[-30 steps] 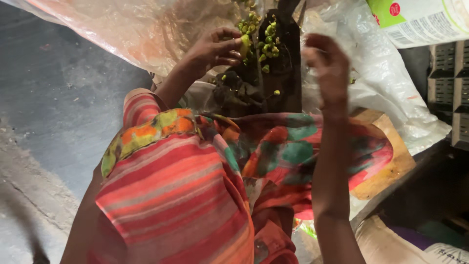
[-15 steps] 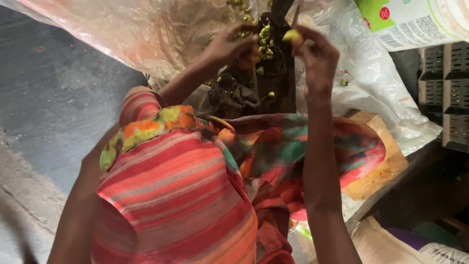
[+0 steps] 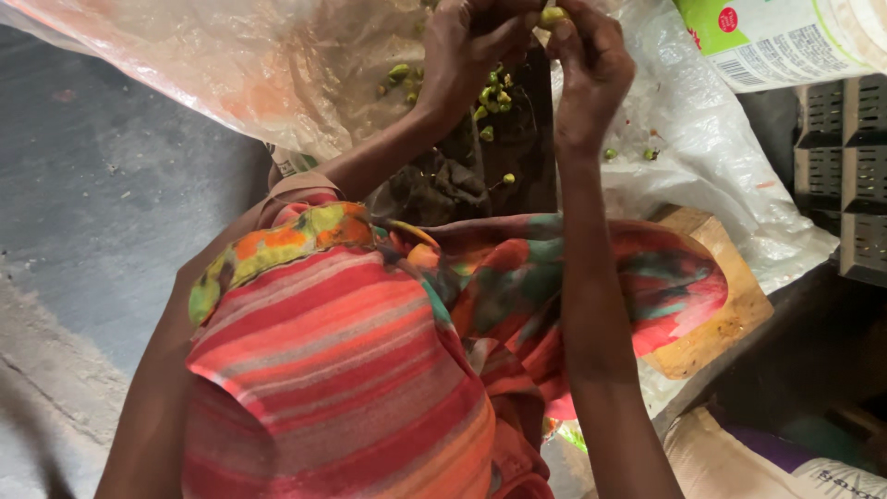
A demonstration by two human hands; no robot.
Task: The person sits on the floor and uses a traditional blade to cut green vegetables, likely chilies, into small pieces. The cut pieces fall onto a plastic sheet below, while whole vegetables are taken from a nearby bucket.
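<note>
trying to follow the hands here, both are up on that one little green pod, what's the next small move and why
Probably split the pod open with the fingertips. Both the left hand and the right hand pinch it between them at the top of the view, above the loose green pods on the dark pile. How far it is already opened cannot be seen.

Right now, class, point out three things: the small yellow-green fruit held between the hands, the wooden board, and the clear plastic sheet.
small yellow-green fruit (image 3: 552, 16), head view, its rounded body.
wooden board (image 3: 730, 310), head view, its bare right edge.
clear plastic sheet (image 3: 231, 55), head view, its crumpled middle.
</note>
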